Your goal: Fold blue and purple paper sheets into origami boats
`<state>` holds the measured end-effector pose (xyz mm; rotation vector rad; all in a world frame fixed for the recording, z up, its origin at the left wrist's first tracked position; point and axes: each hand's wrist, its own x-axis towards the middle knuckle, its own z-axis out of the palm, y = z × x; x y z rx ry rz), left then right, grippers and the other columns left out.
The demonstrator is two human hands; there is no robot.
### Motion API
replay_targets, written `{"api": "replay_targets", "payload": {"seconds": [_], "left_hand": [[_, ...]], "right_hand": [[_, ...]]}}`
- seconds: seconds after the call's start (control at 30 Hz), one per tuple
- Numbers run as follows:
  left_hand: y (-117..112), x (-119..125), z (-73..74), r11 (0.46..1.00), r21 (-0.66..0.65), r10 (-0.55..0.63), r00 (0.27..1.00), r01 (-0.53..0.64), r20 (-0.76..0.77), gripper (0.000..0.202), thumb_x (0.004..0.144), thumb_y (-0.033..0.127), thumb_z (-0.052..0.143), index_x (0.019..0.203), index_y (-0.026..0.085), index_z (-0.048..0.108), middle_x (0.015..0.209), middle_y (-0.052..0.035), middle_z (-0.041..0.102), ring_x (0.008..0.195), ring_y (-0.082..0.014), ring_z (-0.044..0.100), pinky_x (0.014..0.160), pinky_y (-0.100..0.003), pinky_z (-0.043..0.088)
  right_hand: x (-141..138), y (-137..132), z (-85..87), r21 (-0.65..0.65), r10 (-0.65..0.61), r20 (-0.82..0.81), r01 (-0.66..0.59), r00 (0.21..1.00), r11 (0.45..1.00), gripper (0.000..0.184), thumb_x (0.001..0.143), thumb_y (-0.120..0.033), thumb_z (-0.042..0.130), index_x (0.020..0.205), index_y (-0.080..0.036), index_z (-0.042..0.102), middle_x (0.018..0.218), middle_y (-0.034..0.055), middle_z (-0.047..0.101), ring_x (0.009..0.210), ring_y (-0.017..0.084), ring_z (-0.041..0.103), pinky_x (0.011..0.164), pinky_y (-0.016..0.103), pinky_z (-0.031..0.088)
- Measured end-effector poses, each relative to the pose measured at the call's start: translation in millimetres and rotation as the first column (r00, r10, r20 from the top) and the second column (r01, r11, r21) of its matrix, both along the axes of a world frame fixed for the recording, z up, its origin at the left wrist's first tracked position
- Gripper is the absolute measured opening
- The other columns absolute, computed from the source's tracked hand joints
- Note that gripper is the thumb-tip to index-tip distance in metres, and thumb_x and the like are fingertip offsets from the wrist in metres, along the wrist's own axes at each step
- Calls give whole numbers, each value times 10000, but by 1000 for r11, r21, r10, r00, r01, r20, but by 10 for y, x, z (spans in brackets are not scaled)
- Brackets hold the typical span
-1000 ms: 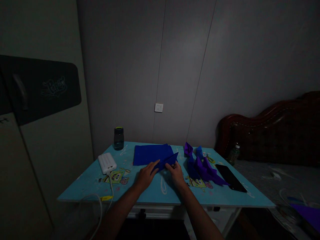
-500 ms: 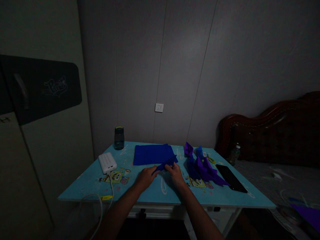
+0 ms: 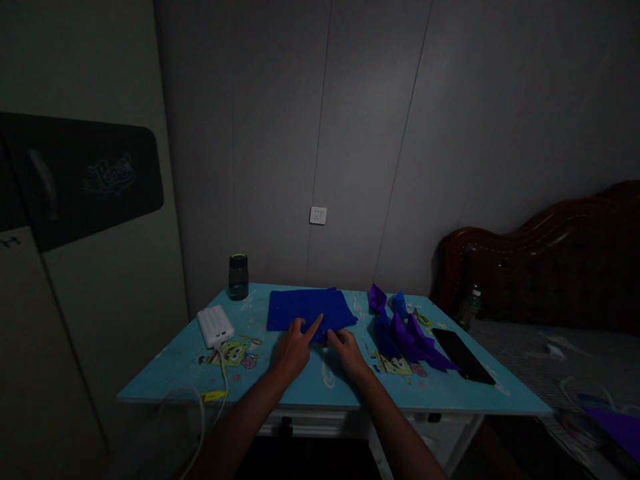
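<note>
At the near edge of a stack of blue paper (image 3: 305,307), my two hands hold a small folded piece of blue paper (image 3: 319,338). My left hand (image 3: 291,351) is closed at its left end, with one finger stretched out over the paper. My right hand (image 3: 349,352) pinches the right end between thumb and fingers. The folded piece is partly hidden by my fingers and merges with the stack's colour, so its exact shape is hard to make out.
Folded purple paper shapes (image 3: 417,343) and a small blue one (image 3: 399,305) stand right, near yellow-handled scissors (image 3: 421,318) and a black phone (image 3: 463,355). Left are a white power bank (image 3: 215,325) with cable and a dark bottle (image 3: 239,277). All rest on a light-blue table (image 3: 175,373).
The folded blue paper, held up at a slant before, is now lower and flatter between my hands. My left hand has turned, with a finger reaching across it.
</note>
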<state>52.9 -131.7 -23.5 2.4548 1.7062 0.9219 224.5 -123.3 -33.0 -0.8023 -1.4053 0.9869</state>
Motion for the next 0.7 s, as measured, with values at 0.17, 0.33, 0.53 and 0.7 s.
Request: {"api": "replay_targets", "payload": {"seconds": [0.17,0.33,0.53,0.7], "left_hand": [[-86,-12,-8,973,89,-215,977,214,9,664,895,373,515,1497,370,235,1315,-105,431,1166,-297,526,972,-453,457],[-51,-52,-35,933,33,-352,888,359,296,561,966,397,374,1494,241,268,1362,-128,532,1244,-254,521,1048,-435,402],[-8,-47,21,921,-29,-343,846,388,408,416,951,460,391,965,178,697,781,-48,734,698,-184,679,723,-288,517],[12,-39,14,940,-34,-292,849,341,440,398,927,464,420,895,176,692,656,-22,687,556,-153,607,606,-257,475]], "right_hand": [[28,55,3,12,-41,-49,41,998,999,363,805,-550,628,787,-188,652,705,22,664,632,170,588,621,280,460],[25,64,36,20,-26,-79,27,997,999,400,845,-576,552,1019,-226,637,915,82,711,755,213,648,688,326,503],[-11,13,63,19,20,-70,-18,997,1000,361,834,-555,590,932,-217,667,835,83,712,746,223,644,688,344,510],[-34,27,3,-4,11,-51,-11,999,1000,356,795,-539,644,842,-186,650,714,30,680,631,165,593,617,278,473]]}}
